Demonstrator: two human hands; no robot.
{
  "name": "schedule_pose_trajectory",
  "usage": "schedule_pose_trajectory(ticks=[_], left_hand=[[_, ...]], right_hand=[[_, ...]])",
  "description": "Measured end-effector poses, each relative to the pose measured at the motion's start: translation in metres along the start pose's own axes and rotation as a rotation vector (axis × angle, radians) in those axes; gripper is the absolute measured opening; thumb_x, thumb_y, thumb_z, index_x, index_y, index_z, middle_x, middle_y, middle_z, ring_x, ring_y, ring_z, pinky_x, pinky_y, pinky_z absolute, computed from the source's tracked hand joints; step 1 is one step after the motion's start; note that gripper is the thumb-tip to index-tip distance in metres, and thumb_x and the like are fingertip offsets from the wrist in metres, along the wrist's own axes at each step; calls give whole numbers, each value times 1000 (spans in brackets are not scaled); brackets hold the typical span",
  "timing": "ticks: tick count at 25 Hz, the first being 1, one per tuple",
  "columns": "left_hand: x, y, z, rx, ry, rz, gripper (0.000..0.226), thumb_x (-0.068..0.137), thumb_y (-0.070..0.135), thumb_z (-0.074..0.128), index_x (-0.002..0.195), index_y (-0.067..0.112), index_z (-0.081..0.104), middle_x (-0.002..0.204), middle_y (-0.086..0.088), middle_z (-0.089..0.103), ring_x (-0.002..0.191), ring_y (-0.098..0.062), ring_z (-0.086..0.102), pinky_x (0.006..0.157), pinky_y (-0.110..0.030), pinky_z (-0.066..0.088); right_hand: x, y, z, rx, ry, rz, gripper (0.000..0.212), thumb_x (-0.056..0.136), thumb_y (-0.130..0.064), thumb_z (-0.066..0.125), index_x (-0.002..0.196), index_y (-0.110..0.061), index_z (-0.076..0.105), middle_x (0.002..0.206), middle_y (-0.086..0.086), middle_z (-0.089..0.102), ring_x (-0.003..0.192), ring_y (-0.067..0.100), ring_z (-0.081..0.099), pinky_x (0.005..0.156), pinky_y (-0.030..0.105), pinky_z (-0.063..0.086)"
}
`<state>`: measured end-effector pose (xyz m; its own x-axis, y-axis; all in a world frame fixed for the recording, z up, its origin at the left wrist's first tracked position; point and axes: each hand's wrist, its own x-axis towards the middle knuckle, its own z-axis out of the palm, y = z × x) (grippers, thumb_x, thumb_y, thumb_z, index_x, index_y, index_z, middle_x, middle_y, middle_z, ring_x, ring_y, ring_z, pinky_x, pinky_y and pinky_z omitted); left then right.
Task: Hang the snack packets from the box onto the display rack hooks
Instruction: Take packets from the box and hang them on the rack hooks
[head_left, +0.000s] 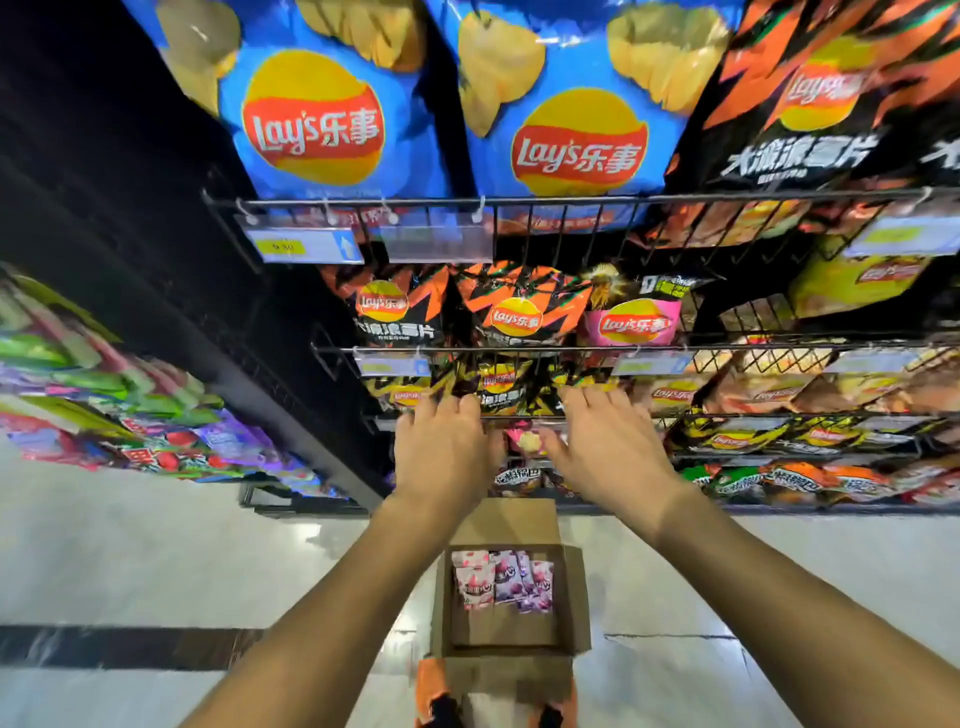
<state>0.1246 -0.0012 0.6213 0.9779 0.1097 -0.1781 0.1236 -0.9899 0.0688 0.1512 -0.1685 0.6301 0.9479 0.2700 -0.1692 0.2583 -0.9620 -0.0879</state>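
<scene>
Rising across the whole view, the wire display rack (597, 351) carries tiers of Lay's crisp bags (317, 119), and both arms reach to a low tier, presumably to seat a small pink packet (524, 440) glimpsed between them; the left hand (441, 457) curls its fingers at the rail while the right hand (608, 447) is spread wide, though whether either truly grips the packet I cannot tell. Below, the cardboard box (511, 631) sits open on the floor; a few pink and purple snack packets (501, 579) lie against its far wall.

- Box (511, 597) on floor (156, 561), before rack (571, 348).
- Packets (501, 579) in box, at its far side.
- Both hands, left (441, 452) and right (608, 447), side by side above box, at rack's lower rail.
- Small packet (527, 441) between hands.
</scene>
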Motion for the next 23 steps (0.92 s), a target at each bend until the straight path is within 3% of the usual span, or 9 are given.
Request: schedule_pose_trajectory(ticks=[10,17,23], left_hand=[[-2,-23,196,-9,-284,-70,56,103,52,47,147,17,48,145,-7,59,137,-32,50,111,-47,42],[2,-41,386,18,-467,-95,43,101,51,43,124,18,61,114,-7,73,111,-31,65,90,-41,53],[12,-46,536,18,-529,-101,47,103,52,44,131,16,57,127,-9,68,121,-31,61,98,-41,46]], right_hand=[[7,0,192,3,-291,2,53,96,-49,47,137,-14,49,130,10,58,120,32,52,98,43,44],[7,5,376,4,-457,27,52,98,-47,45,139,-15,46,138,12,54,126,33,51,100,44,43],[12,13,530,14,-526,-4,56,99,-50,40,144,-16,43,144,12,50,131,34,47,106,45,40]])
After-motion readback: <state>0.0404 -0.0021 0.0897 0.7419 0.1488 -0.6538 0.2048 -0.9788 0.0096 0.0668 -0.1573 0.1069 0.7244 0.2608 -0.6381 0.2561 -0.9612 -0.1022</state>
